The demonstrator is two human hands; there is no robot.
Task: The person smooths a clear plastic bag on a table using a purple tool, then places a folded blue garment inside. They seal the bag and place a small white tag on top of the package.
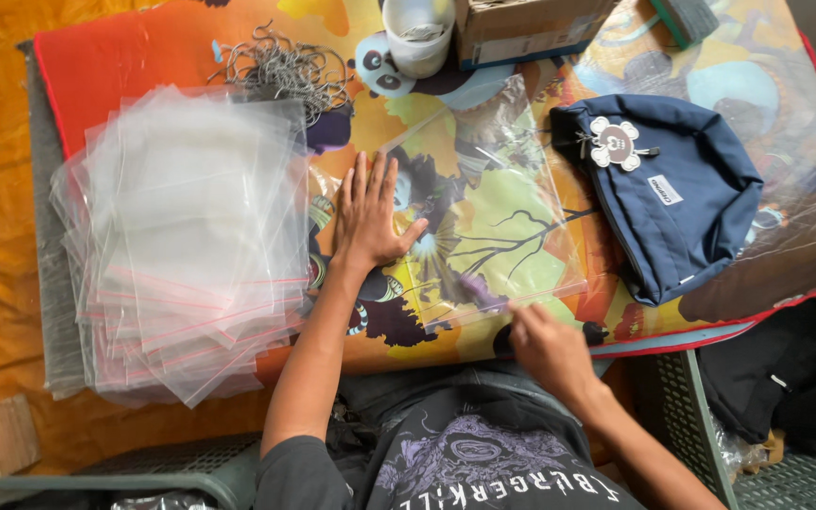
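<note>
A single clear plastic zip bag (488,203) lies flat on the colourful printed mat (143,57) in the middle of the table. My left hand (370,212) presses flat on the bag's left edge, fingers spread. My right hand (545,345) pinches the bag's near edge at its lower right, by the table's front. A navy blue small backpack (677,212) with a white flower-shaped charm (616,144) lies just right of the bag.
A thick stack of clear zip bags (186,241) sits at the left. A tangle of metal hooks (285,68), a white cup (417,38) and a cardboard box (521,28) stand at the back. Dark bags (786,378) fill a crate at lower right.
</note>
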